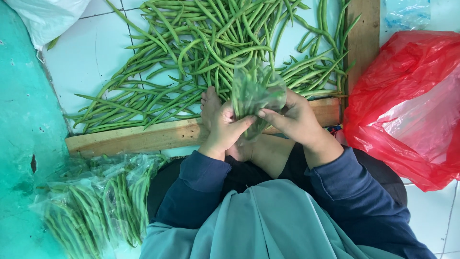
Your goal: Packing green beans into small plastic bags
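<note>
Hands, two, meeting at centre over the lap; left hand (224, 128) and right hand (292, 117) both with fingers closed around a clear plastic bag of green beans (254, 93), held upright between them; loose green beans (201, 48) heaped on white tiled floor (86, 57) just beyond; wooden plank (143, 136) beneath the hands; packed bean bags (96, 201) at lower left; red plastic bag (407, 105) at right.

Loose green beans (211, 52) cover the tiled floor (86, 62) ahead, fenced by a wooden frame (143, 136). A red plastic bag (407, 105) blocks the right, bagged beans (96, 201) the near left. Bare tile lies open at far left.
</note>
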